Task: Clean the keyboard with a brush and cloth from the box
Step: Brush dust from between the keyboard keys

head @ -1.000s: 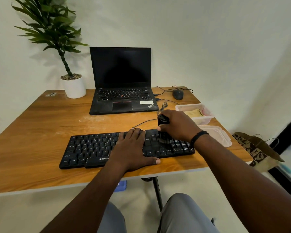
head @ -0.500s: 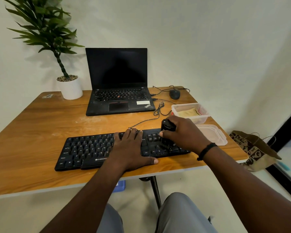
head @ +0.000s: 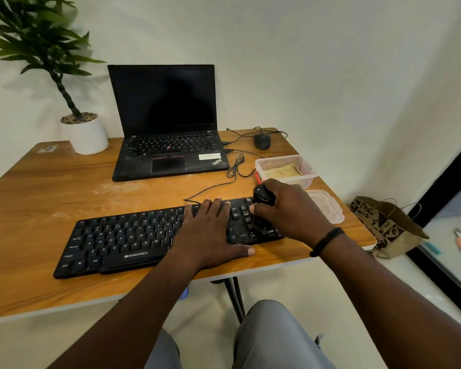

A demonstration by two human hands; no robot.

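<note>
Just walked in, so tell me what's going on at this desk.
A person is cleaning a black keyboard on a wooden table. The left hand lies flat on the keys and steadies it. The right hand grips a black brush upright over the keyboard's right end. Behind that hand, an open plastic box holds a yellowish cloth, not yet taken out, and the box's lid lies beside it. A laptop with a dark screen stands further back.

One keyboard [head: 133, 241], one laptop [head: 168, 129], one mouse [head: 262, 141], one box [head: 308, 174], two hands.
</note>
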